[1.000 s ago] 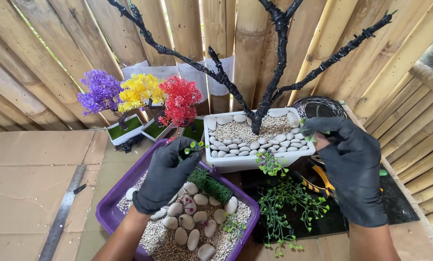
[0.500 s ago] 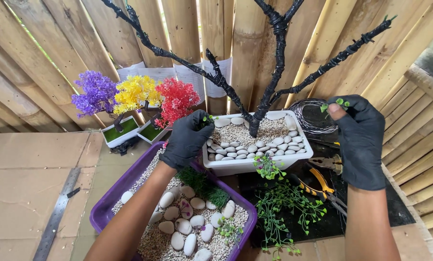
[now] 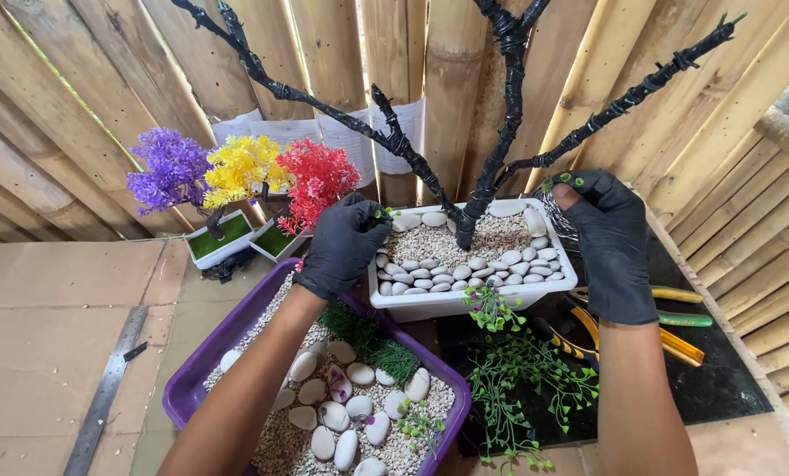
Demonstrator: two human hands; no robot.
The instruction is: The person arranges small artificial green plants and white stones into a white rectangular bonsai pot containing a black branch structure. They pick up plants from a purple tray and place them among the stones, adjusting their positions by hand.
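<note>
At the near left corner of the white planter [image 3: 429, 304], my left hand [image 3: 341, 247] pinches a small green sprig [image 3: 382, 212] in a narrow grip above the pebbles. My right hand [image 3: 610, 242] holds another green sprig [image 3: 563, 181] beside a black wrapped branch [image 3: 623, 101]. Thick gloves dull my touch; either sprig could slip, or my wrist could knock the pebbles out.
</note>
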